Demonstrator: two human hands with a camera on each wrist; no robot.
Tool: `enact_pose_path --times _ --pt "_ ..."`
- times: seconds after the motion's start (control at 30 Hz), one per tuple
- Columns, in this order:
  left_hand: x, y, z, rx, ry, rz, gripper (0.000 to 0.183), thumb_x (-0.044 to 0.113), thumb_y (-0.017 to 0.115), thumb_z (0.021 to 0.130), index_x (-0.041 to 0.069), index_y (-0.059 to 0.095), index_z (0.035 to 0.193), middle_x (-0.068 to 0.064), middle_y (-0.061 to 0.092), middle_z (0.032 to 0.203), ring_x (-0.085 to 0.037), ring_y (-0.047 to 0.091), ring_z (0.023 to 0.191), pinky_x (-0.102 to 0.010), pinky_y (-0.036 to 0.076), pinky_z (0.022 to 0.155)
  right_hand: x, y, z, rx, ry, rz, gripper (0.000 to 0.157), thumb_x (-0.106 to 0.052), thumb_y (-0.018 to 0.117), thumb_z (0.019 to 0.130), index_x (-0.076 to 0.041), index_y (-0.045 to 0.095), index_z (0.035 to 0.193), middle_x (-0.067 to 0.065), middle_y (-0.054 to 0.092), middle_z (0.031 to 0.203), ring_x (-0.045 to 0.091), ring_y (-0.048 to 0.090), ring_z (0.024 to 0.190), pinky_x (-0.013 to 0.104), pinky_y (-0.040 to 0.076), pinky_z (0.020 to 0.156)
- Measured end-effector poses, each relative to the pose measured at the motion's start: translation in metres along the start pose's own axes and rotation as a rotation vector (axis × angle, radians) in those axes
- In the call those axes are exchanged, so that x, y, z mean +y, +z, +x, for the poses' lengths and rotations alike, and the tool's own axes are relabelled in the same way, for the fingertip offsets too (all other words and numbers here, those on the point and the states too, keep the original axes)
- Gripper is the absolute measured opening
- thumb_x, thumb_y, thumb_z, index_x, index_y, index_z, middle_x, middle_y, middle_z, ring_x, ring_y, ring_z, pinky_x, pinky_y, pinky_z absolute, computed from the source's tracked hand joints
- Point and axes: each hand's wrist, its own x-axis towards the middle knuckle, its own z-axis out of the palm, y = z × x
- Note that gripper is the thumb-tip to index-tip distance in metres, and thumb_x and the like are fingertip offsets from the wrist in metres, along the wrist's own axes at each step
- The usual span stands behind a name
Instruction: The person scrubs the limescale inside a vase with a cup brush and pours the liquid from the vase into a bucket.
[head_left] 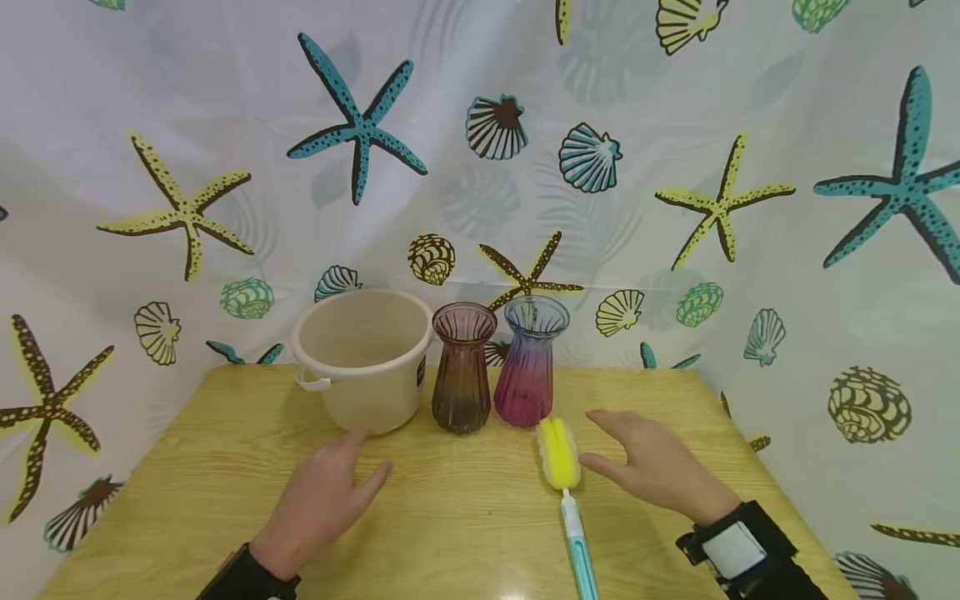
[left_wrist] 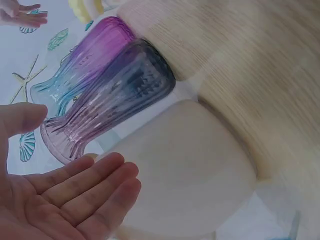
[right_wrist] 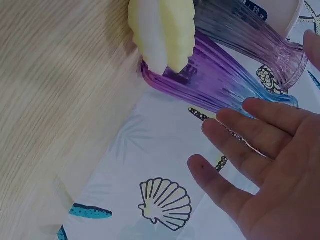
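Note:
My left hand (head_left: 318, 500), fingers extended and holding nothing, hovers in front of a cream plastic bucket (head_left: 375, 392) with a side handle. In the left wrist view its palm and spread thumb show beside the bucket. To the bucket's right stand two ribbed glass vases, one brownish-purple (head_left: 462, 375) and one blue fading to pink (head_left: 527, 375). A sponge bottle brush (head_left: 559, 454), yellow and white with a teal-and-white handle, lies in front of the pink vase. My right hand (head_left: 652, 462) is just right of the brush head, its fingers apart and nothing in them.
The wooden table (head_left: 465, 517) carries all of these things. Behind it and along the sides hangs a white curtain (head_left: 480, 200) printed with starfish and shells. Dark straps (head_left: 738, 546) go round both wrists.

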Motion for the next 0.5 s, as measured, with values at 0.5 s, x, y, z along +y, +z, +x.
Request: enact_pose_path --times 0.5 --pt "0.022 0.033 0.045 -0.052 -0.119 -0.284 0.058 0.036 0.064 0.087 0.003 0.047 0.132 -0.017 0.057 0.125 -0.025 0.054 0.106 -0.047 0.050 0.085 -0.042 0.028 0.053 -0.018 -0.081 0.153 0.065 -0.051 0.052 0.094 -0.005 0.046 0.139 0.012 0.051 0.136 0.022 0.045 0.120 0.048 0.042 0.097"
